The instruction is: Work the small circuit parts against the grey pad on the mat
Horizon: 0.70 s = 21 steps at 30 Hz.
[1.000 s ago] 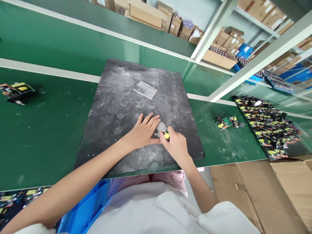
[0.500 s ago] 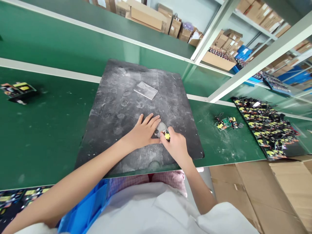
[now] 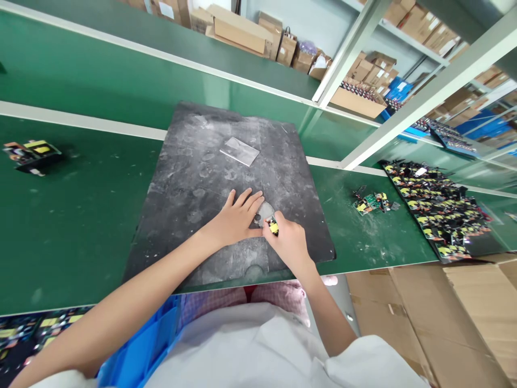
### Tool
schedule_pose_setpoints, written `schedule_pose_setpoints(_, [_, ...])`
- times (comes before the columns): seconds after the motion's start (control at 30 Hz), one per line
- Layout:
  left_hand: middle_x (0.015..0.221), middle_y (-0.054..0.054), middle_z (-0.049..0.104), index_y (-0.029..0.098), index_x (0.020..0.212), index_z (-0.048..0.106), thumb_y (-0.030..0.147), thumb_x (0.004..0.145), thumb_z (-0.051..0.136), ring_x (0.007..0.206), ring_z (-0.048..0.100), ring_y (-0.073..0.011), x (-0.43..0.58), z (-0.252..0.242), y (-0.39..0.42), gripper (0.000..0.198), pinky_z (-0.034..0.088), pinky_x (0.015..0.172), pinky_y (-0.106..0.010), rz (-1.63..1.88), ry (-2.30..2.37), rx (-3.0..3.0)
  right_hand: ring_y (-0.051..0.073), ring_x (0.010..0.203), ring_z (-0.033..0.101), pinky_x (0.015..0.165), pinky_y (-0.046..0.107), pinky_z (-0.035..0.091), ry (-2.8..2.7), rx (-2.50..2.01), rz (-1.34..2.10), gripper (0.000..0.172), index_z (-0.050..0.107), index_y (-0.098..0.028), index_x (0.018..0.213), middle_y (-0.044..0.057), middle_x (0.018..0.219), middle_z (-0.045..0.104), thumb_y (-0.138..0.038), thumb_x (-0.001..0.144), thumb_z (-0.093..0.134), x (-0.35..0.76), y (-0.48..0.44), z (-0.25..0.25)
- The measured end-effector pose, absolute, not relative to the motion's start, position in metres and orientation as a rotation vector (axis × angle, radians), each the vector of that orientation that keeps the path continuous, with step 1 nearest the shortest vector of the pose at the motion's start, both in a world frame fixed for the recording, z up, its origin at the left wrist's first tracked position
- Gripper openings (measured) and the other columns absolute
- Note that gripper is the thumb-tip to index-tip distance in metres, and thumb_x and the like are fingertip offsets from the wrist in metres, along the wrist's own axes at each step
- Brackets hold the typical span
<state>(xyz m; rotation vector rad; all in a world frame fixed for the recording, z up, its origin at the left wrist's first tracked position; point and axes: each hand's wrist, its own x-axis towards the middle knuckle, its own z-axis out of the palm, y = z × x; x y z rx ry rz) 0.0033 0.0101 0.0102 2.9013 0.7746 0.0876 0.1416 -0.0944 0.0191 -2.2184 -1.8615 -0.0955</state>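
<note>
My left hand (image 3: 236,220) lies flat with its fingers spread on a dusty black board (image 3: 197,172). Its fingers rest at the edge of a round grey disc (image 3: 265,209) with a dark hole. My right hand (image 3: 290,237) pinches a small circuit board with a yellow component (image 3: 273,226) over the near side of that disc. The lower side of this circuit board is hidden by the fingers. Farther back on the black board lies a flat, clear rectangular plate (image 3: 240,151).
Loose circuit boards (image 3: 369,203) lie right of the black board, beside a tray packed with circuit boards (image 3: 436,210). Another circuit board (image 3: 32,154) sits far left. A blue bin (image 3: 141,345) is below the bench edge, cardboard (image 3: 404,312) at the lower right. A white post (image 3: 388,118) rises behind.
The view has shifted slightly. Both hands keep nearly the same place, and the right hand still pinches the circuit board at the disc, tilted a little differently.
</note>
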Motion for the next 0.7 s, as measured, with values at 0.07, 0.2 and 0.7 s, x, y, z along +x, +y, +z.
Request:
schedule_pose_setpoints(0.07, [0.151,-0.013,0.024,0.01,0.143,0.026,0.062,0.086,0.044,0.139,0.015,-0.0333,0.0037,0.0109,0.0098,0.078,0.015,0.11,-0.059,0.079,0.781,2.896,0.013,0.055,0.059,0.049,0.023,0.02,-1.877,-2.206,-0.088,0.022,0.052,-0.019,0.082,-0.001,0.063,0.064,-0.038,0.089,0.044,0.142,-0.095,0.0195])
schedule_pose_setpoints(0.2, [0.15,-0.014,0.025,0.011,0.142,0.027,0.061,0.085,0.047,0.139,0.016,-0.0335,0.0044,0.0117,0.0095,0.078,0.016,0.11,-0.059,0.096,0.782,2.884,0.013,0.055,0.059,0.049,0.023,0.021,-1.871,-2.205,-0.095,0.026,0.052,-0.019,0.081,-0.001,0.062,0.064,-0.041,0.091,0.043,0.1427,-0.0965,0.0191])
schedule_pose_setpoints(0.7, [0.15,-0.013,0.025,0.011,0.141,0.028,0.066,0.083,0.046,0.14,0.014,-0.0336,0.0047,0.0103,0.0116,0.082,0.014,0.11,-0.06,0.112,0.764,2.836,0.015,0.057,0.061,0.049,0.023,0.018,-1.836,-2.271,-0.119,0.025,0.051,-0.019,0.08,0.0,0.063,0.065,-0.041,0.09,0.043,0.1457,-0.0938,0.0201])
